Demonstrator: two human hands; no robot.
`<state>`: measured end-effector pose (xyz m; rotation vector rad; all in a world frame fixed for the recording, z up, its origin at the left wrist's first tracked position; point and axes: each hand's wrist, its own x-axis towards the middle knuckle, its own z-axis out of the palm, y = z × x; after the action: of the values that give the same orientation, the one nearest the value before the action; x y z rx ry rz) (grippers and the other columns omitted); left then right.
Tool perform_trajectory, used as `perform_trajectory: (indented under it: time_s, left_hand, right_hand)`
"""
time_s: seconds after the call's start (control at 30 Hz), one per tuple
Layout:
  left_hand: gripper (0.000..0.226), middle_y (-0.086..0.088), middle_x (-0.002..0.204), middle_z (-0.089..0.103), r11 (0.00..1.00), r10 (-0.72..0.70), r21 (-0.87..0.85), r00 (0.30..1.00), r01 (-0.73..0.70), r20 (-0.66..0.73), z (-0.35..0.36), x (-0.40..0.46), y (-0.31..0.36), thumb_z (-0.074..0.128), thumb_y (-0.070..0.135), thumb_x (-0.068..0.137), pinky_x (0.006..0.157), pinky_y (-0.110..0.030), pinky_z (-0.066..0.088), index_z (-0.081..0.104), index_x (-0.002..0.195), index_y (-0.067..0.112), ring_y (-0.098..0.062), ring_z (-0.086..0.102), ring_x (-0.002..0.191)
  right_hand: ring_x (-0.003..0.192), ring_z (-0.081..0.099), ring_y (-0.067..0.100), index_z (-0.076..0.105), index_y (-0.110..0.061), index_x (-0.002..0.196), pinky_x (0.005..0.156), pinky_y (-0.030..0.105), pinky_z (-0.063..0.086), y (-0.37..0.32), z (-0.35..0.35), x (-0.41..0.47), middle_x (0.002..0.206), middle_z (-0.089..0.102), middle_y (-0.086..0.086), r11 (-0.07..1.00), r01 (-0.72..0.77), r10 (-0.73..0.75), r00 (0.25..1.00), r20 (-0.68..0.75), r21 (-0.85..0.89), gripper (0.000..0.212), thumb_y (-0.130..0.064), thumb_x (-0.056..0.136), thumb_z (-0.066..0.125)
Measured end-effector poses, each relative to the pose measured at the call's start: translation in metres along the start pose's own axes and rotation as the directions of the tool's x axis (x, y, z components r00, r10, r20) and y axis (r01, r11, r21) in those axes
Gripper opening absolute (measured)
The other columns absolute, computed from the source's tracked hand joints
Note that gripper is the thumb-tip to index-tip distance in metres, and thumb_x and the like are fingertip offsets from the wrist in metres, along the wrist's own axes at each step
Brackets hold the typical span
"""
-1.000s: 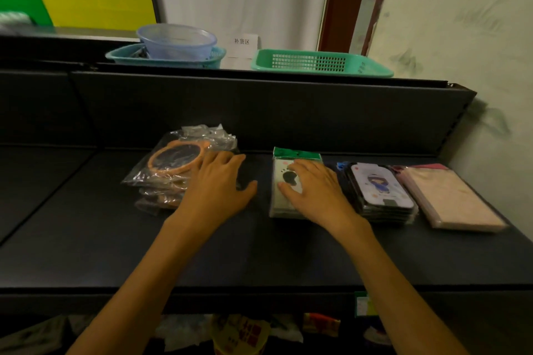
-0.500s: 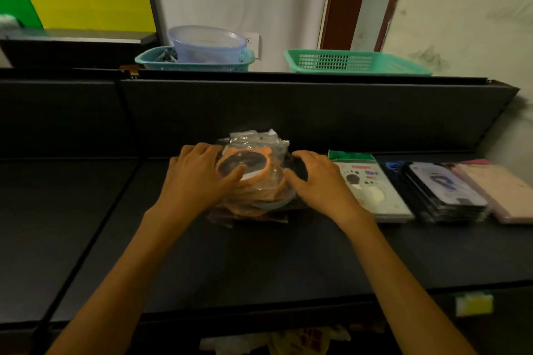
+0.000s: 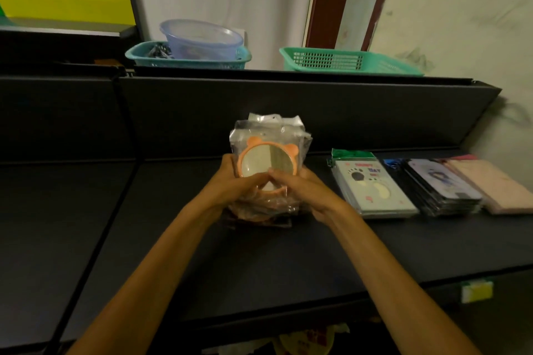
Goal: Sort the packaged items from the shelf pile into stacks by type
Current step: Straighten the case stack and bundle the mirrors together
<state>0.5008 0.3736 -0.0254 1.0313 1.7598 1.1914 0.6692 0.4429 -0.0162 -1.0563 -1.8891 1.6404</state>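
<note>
— Now, the hands: how do they stand?

— Both forearms reach in from the near edge of the shelf [image 3: 259, 268] and meet at the bundle of bagged mirrors [image 3: 269, 164]. The left hand [image 3: 239, 187] curls round the bundle's left side, thumb across the front; the right hand [image 3: 300, 190] curls round its right side, thumb laid over the lower rim of the front mirror. Both grip the bundle, which stands tilted up on its lower edge on the shelf.

— And the landmark's neighbours?

— Right of the bundle, apart from it, lies the card stack [image 3: 372, 190]; beyond that the dark-case stack [image 3: 441, 187], then the pink stack [image 3: 496, 184], each just beside the next.

— What is obscured?

— The fingers behind the bundle are hidden. How many mirrors the bundle holds cannot be told. The pink stack is cut by the frame edge. Print on the cards is too blurred to read.
</note>
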Motion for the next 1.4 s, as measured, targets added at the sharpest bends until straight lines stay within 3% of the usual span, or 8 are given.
perform_trajectory:
  time_s: [0.23, 0.33, 0.5, 0.6, 0.73, 0.87, 1.13, 1.4]
  left_hand:
    - [0.119, 0.014, 0.128, 0.033, 0.946, 0.293, -0.109, 0.949, -0.305, -0.116, 0.001, -0.007, 0.002, 0.088, 0.041, 0.04, 0.089, -0.037, 0.044, 0.015, 0.134, 0.045, -0.011, 0.041, 0.115]
    - [0.125, 0.017, 0.131, 0.04, 0.928, 0.36, -0.074, 0.93, -0.365, -0.077, -0.002, -0.014, -0.007, 0.093, 0.032, 0.041, 0.088, -0.023, 0.046, 0.019, 0.142, 0.036, 0.003, 0.049, 0.111]
    - [0.115, 0.016, 0.132, 0.041, 0.939, 0.343, -0.04, 0.938, -0.341, 0.052, 0.0, -0.018, -0.018, 0.091, 0.029, 0.049, 0.093, -0.027, 0.044, 0.02, 0.139, 0.043, 0.003, 0.047, 0.116]
    - [0.119, 0.013, 0.133, 0.044, 0.936, 0.351, -0.036, 0.936, -0.35, 0.023, 0.006, -0.017, -0.016, 0.091, 0.035, 0.05, 0.092, -0.027, 0.045, 0.015, 0.141, 0.044, -0.005, 0.052, 0.116]
    - [0.12, 0.017, 0.13, 0.046, 0.928, 0.37, -0.043, 0.929, -0.369, 0.01, 0.006, -0.013, -0.013, 0.091, 0.039, 0.048, 0.088, -0.02, 0.049, 0.016, 0.141, 0.044, 0.009, 0.051, 0.111]
    - [0.118, 0.016, 0.131, 0.041, 0.936, 0.351, -0.036, 0.934, -0.349, 0.068, 0.008, -0.014, -0.016, 0.09, 0.036, 0.052, 0.082, -0.021, 0.051, 0.011, 0.138, 0.053, -0.009, 0.059, 0.109]
    - [0.104, 0.015, 0.12, 0.048, 0.915, 0.401, 0.043, 0.916, -0.402, 0.02, 0.015, -0.015, -0.014, 0.084, 0.024, 0.065, 0.071, -0.02, 0.054, 0.01, 0.127, 0.061, -0.002, 0.065, 0.093]
    - [0.097, 0.023, 0.1, 0.062, 0.918, 0.393, 0.035, 0.919, -0.394, 0.047, 0.013, -0.016, -0.019, 0.086, 0.013, 0.062, 0.063, -0.005, 0.048, 0.026, 0.134, 0.039, 0.009, 0.063, 0.086]
  right_hand:
    - [0.113, 0.054, -0.005, 0.032, -0.033, 0.139, 0.082, 0.011, 0.047, 0.006, -0.009, -0.008, 0.134, 0.048, -0.008, 0.921, 0.389, -0.387, 0.916, -0.108, -0.011, 0.073, -0.029, 0.08, 0.074]
    - [0.117, 0.051, -0.003, 0.025, -0.043, 0.139, 0.087, 0.013, 0.046, 0.014, -0.013, -0.009, 0.134, 0.046, -0.015, 0.888, 0.454, -0.46, 0.884, -0.085, -0.075, 0.088, -0.023, 0.074, 0.079]
    - [0.094, 0.068, 0.008, 0.027, -0.039, 0.133, 0.073, 0.014, 0.052, 0.03, -0.011, -0.005, 0.107, 0.067, -0.003, 0.931, 0.365, -0.365, 0.931, -0.016, -0.006, 0.085, -0.013, 0.072, 0.08]
    - [0.104, 0.062, 0.004, 0.035, -0.024, 0.135, 0.081, 0.014, 0.048, 0.024, -0.007, -0.006, 0.116, 0.062, -0.004, 0.929, 0.366, -0.368, 0.93, -0.028, -0.049, 0.079, -0.017, 0.072, 0.081]
    - [0.112, 0.055, -0.002, 0.039, -0.031, 0.13, 0.087, 0.013, 0.045, 0.022, -0.012, -0.006, 0.12, 0.058, -0.019, 0.915, 0.396, -0.4, 0.915, -0.047, -0.082, 0.076, -0.022, 0.069, 0.083]
    - [0.113, 0.06, 0.02, 0.018, -0.029, 0.142, 0.095, 0.038, 0.05, 0.025, -0.015, -0.003, 0.134, 0.051, 0.007, 0.944, 0.329, -0.327, 0.944, 0.046, -0.041, 0.099, -0.02, 0.069, 0.083]
    - [0.121, 0.045, -0.004, 0.024, -0.026, 0.141, 0.089, 0.004, 0.039, 0.025, -0.013, -0.005, 0.137, 0.044, -0.005, 0.925, 0.354, -0.362, 0.931, -0.038, -0.136, 0.093, -0.035, 0.068, 0.081]
    - [0.121, 0.052, 0.019, 0.035, -0.019, 0.138, 0.104, 0.046, 0.041, 0.027, -0.024, -0.003, 0.133, 0.051, 0.006, 0.928, 0.337, -0.337, 0.941, 0.032, -0.156, 0.088, -0.026, 0.066, 0.085]
